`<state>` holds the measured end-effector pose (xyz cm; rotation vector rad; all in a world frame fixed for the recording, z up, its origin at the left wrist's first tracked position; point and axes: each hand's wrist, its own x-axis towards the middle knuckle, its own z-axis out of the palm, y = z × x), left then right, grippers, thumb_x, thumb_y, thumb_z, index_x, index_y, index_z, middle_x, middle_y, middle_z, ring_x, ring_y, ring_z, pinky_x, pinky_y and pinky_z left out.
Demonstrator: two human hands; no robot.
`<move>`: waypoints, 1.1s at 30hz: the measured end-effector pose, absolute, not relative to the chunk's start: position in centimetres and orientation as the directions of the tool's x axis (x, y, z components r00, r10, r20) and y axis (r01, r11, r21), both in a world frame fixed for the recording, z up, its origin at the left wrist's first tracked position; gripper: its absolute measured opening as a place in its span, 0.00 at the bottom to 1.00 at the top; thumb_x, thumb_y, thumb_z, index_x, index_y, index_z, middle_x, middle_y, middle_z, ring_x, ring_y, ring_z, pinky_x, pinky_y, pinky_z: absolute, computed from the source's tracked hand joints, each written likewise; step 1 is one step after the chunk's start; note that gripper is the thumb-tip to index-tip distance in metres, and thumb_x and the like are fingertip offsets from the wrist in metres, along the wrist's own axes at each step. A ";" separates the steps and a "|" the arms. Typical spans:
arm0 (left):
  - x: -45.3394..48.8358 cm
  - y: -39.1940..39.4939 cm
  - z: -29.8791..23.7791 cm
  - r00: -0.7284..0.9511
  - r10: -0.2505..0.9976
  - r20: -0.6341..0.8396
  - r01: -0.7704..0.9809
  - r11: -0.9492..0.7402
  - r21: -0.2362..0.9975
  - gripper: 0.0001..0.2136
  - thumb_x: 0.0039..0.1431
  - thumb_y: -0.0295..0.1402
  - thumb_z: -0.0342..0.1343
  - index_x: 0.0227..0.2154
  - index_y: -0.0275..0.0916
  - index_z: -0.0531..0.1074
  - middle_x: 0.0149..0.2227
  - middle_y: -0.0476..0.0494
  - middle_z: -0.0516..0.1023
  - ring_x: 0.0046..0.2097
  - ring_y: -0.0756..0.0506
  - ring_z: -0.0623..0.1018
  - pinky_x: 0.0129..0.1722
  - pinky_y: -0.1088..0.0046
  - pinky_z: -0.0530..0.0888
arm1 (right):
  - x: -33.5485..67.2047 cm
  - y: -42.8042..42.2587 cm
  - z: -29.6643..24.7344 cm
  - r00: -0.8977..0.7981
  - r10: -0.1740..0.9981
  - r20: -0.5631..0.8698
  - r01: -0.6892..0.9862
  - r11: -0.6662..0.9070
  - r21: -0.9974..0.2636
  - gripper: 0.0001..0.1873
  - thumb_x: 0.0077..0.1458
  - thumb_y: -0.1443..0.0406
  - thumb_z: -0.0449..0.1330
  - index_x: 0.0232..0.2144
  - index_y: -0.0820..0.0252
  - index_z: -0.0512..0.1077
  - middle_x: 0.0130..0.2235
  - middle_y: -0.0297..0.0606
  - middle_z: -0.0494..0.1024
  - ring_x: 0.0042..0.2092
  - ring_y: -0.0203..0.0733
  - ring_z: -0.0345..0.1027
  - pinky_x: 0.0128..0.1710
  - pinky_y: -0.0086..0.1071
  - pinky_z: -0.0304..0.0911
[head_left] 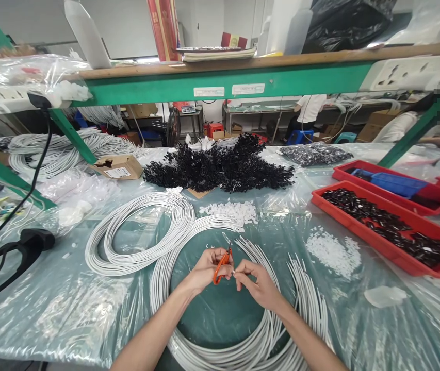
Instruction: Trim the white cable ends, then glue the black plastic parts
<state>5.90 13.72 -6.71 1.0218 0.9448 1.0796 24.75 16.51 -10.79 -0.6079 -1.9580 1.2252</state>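
My left hand point(204, 268) is closed round a pair of orange-handled scissors point(222, 262), blades pointing up. My right hand point(256, 282) pinches the end of a white cable right at the scissors. Both hands hover over a large coil of white cables point(189, 242) that loops around my forearms. A second white cable coil point(134, 232) lies to the left. Small white cut-off bits point(233, 211) are heaped just beyond the hands, and another scatter of white bits point(331, 250) lies to the right.
A pile of black parts point(223, 167) sits at mid-table. Red trays point(390, 234) with black pieces stand right, one holding a blue bin point(397, 183). A cardboard box point(117, 166), black power cord point(30, 242) and green shelf frame point(220, 82) surround. Seated people work behind.
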 end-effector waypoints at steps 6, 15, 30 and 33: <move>6.3 14.0 -7.6 0.100 0.990 -0.097 -0.206 0.115 0.972 0.09 0.39 0.25 0.65 0.25 0.33 0.70 0.23 0.50 0.74 0.23 0.53 0.71 0.25 0.79 0.68 | 24.5 16.5 -11.5 -0.532 0.723 0.441 0.157 0.596 -0.788 0.14 0.68 0.65 0.54 0.28 0.58 0.70 0.28 0.36 0.75 0.29 0.38 0.65 0.30 0.31 0.54; 6.1 14.2 -8.2 0.064 0.995 -0.074 -0.209 0.086 0.974 0.17 0.41 0.31 0.73 0.28 0.33 0.70 0.25 0.48 0.76 0.25 0.52 0.74 0.28 0.76 0.72 | 24.5 16.5 -12.0 -0.458 0.745 0.485 0.214 0.622 -0.754 0.13 0.69 0.62 0.54 0.31 0.56 0.71 0.29 0.38 0.75 0.31 0.42 0.66 0.34 0.36 0.54; 5.6 14.5 -9.2 0.031 0.997 0.074 -0.036 -0.073 0.997 0.21 0.48 0.42 0.74 0.33 0.35 0.69 0.30 0.47 0.74 0.30 0.51 0.71 0.33 0.75 0.69 | 24.3 17.7 -11.5 -0.534 0.829 0.168 -0.063 0.159 -0.985 0.30 0.62 0.38 0.58 0.32 0.59 0.71 0.26 0.36 0.72 0.24 0.35 0.60 0.21 0.28 0.51; 5.3 14.3 -8.8 0.031 0.995 0.098 0.067 -0.100 0.993 0.19 0.50 0.39 0.73 0.30 0.35 0.68 0.26 0.51 0.69 0.29 0.52 0.66 0.30 0.78 0.63 | 24.6 17.8 -11.3 -0.487 0.855 0.181 -0.074 0.165 -0.983 0.30 0.62 0.39 0.59 0.32 0.60 0.72 0.27 0.36 0.72 0.25 0.34 0.59 0.21 0.27 0.52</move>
